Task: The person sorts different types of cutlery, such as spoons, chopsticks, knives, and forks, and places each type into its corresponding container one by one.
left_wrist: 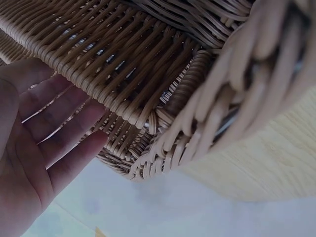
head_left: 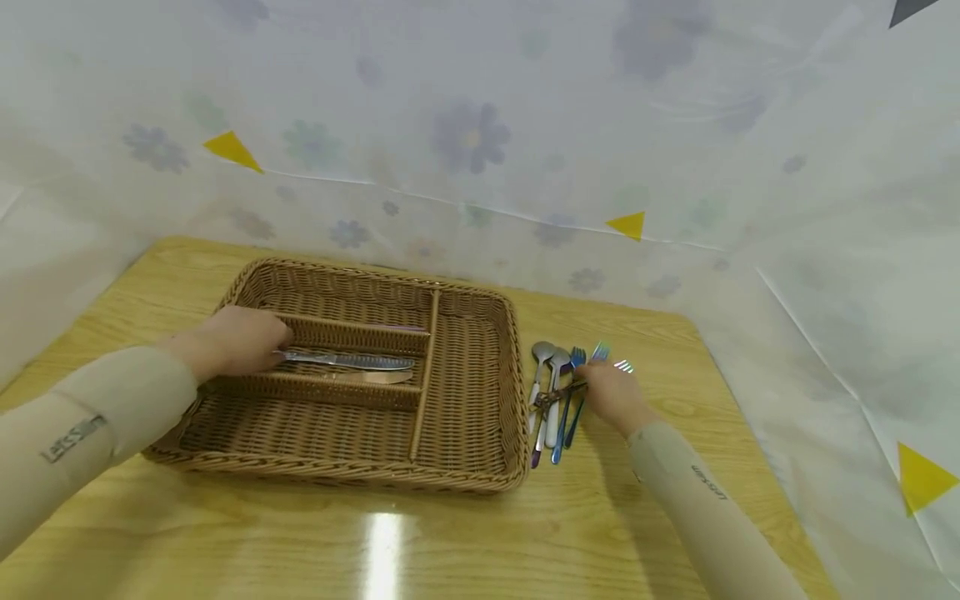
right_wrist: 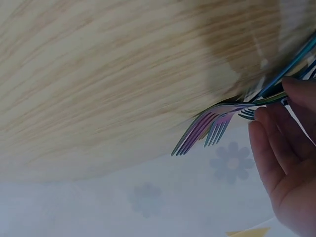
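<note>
My right hand (head_left: 613, 396) pinches a fork (right_wrist: 210, 116) with shiny purple-blue tines, between thumb and fingers. Its dark patterned handle lies across other cutlery beside the basket. In the head view, a blue fork (head_left: 577, 357) and grey-headed spoons (head_left: 543, 352) lie close by. My left hand (head_left: 247, 340) is over a middle compartment of the wicker basket (head_left: 345, 473), at the handle end of a silver knife (head_left: 367, 362). From the left wrist, its fingers (left_wrist: 74, 126) look extended along the woven divider. A gold-toned knife (head_left: 386, 377) lies near the silver one.
Wicker dividers (head_left: 424, 392) split the basket into several compartments. The basket stands on a wood-grain table (head_left: 300, 542). Behind the table hangs a pale flowered curtain (head_left: 420, 100) with yellow pennants (head_left: 628, 225).
</note>
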Motion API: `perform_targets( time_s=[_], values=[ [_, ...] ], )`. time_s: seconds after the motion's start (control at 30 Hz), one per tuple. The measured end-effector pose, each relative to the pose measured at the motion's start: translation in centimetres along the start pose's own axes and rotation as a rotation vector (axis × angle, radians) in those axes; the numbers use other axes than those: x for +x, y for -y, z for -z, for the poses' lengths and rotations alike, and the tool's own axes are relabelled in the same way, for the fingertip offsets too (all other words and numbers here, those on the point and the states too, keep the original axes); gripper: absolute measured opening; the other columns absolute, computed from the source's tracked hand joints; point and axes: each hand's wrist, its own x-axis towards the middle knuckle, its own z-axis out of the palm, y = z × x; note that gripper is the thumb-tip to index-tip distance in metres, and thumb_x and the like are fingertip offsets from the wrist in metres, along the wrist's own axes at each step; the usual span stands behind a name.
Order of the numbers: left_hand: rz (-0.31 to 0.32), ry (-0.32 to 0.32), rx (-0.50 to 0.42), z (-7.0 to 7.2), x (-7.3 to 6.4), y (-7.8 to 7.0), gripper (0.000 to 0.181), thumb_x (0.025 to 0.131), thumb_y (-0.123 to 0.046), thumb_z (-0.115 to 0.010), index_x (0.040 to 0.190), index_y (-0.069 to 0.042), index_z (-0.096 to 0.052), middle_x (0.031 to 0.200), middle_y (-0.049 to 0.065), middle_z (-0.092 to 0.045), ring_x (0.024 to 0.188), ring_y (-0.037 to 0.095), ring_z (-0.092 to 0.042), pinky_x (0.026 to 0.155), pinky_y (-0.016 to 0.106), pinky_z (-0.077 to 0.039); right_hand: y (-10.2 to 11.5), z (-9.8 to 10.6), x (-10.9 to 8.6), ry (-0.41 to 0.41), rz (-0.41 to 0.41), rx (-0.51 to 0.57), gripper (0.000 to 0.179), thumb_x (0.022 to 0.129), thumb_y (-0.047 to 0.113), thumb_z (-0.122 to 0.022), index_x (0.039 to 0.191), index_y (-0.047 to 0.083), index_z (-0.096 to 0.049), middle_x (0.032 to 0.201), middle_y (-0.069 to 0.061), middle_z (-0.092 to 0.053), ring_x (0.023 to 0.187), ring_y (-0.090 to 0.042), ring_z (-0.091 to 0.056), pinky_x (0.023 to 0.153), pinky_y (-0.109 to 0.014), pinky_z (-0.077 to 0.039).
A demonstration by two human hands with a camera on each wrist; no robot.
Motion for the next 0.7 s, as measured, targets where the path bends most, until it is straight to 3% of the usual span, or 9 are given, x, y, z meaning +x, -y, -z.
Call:
perform_targets(
  time_s=[0.13,0.3,0.5,0.7],
  values=[
    [-0.005,-0.016,0.012,0.1,-0.2,-0.2,0.006,0.086,-0.014,-0.065,0.086,-0.008,-0.067,0.077,0.001,-0.065,0.066,0.013,-0.06,0.059,0.035,-0.051,-0.2,-0.5,0.0,-0.085,0.092,-0.107,0.007,0.079,0.0,-0.066,0.084,0.005,-0.065,0.078,-0.011,-0.067,0.069,-0.026,-0.064,0.053,-0.036,-0.052],
    [-0.004,-0.035,0.011,0.3,-0.4,-0.5,0.006,0.086,-0.014,-0.065,0.084,-0.009,-0.066,0.074,0.0,-0.064,0.063,0.012,-0.058,0.057,0.034,-0.049,-0.4,-0.9,-0.4,-0.157,0.219,-0.267,0.01,0.081,-0.004,-0.061,0.075,0.003,-0.055,0.066,-0.009,-0.061,0.055,-0.022,-0.058,0.048,-0.032,-0.05],
    [0.009,-0.029,-0.001,0.4,-0.4,-0.7,0.008,0.087,-0.015,-0.065,0.088,-0.008,-0.067,0.078,0.002,-0.066,0.065,0.013,-0.06,0.058,0.036,-0.05,-0.9,-1.1,-1.2,-0.207,0.246,-0.32,0.013,0.079,-0.003,-0.067,0.089,0.0,-0.06,0.078,-0.012,-0.066,0.066,-0.023,-0.063,0.054,-0.03,-0.053],
    [0.012,-0.046,-0.003,0.3,-0.6,-0.9,0.01,0.086,-0.015,-0.066,0.091,-0.007,-0.068,0.081,0.003,-0.068,0.068,0.015,-0.062,0.061,0.037,-0.052,-1.3,-1.4,-1.0,-0.359,0.261,-0.347,0.019,0.075,0.0,-0.072,0.089,0.001,-0.059,0.079,-0.01,-0.061,0.071,-0.022,-0.058,0.055,-0.028,-0.051]
  ],
)
